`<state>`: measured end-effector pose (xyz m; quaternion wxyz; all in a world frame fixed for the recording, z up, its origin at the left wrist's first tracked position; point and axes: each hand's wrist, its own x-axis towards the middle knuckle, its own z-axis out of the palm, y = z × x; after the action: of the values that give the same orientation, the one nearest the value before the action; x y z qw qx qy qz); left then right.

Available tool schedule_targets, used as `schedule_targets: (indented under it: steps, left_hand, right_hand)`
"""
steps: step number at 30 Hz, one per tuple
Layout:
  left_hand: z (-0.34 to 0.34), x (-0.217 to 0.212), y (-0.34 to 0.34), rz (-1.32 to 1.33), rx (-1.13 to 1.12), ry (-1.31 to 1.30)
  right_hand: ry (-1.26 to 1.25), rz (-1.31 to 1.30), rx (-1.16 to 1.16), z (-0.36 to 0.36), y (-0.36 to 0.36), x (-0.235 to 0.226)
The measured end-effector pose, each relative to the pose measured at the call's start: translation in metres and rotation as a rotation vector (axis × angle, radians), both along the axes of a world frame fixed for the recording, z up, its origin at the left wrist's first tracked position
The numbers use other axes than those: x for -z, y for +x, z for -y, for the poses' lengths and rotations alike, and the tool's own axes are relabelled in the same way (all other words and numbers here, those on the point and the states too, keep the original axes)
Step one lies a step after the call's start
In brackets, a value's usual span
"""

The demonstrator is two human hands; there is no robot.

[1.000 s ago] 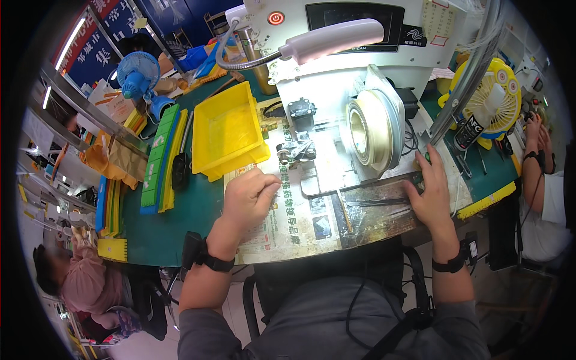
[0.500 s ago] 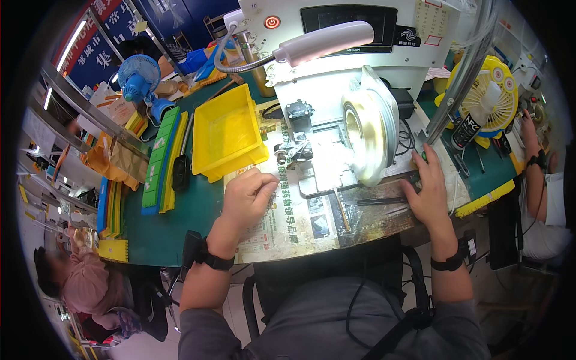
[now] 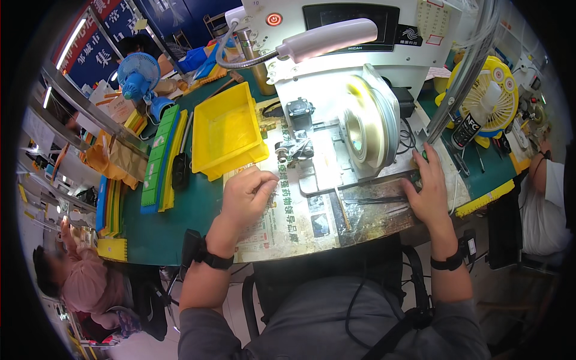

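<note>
My left hand (image 3: 247,195) rests closed on the newspaper (image 3: 279,231), thumb against the curled fingers; what it holds, if anything, is hidden. Just ahead of it is the yellow plastic bin (image 3: 230,135), which has nothing visible in it. Fingers spread, my right hand (image 3: 429,189) lies at the right side of the bench machine (image 3: 285,78), its fingertips by a small green button (image 3: 424,155). Between the hands, a large pale spool (image 3: 391,129) stands on the lit machine beside a small black motor (image 3: 300,113). Dark tweezers (image 3: 378,200) and a thin stick (image 3: 342,210) lie in front.
A white gooseneck lamp (image 3: 330,41) hangs over the machine. Stacked green, blue and yellow strips (image 3: 159,159) lie left of the bin, near a blue fan (image 3: 138,78). To the right stand a metal post (image 3: 462,78), a spray can (image 3: 467,129) and a yellow fan (image 3: 495,90). People sit at both sides.
The spool looks turned, with its glare shifted. Both my hands have stayed in place. At the right, another person's arm has lowered; the person at the left has moved their hands slightly.
</note>
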<state>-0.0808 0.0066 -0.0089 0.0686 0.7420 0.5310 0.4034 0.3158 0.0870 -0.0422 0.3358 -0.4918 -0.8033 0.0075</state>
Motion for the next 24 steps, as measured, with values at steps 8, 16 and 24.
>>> schedule_targets:
  steps: [8, 16, 24]
  left_hand:
    - [0.0001, -0.0009, -0.0003, 0.016, 0.001, -0.022]
    - [-0.0003, 0.0, 0.0, 0.02, -0.012, -0.037]
    - [-0.0014, 0.002, -0.0014, 0.02, -0.015, -0.024]
  right_hand:
    - [0.004, 0.001, -0.001, -0.0002, 0.0007, 0.0006]
    - [0.008, -0.008, -0.002, 0.0001, 0.0007, -0.0002]
    - [0.012, -0.017, -0.009, 0.0009, 0.0004, -0.002]
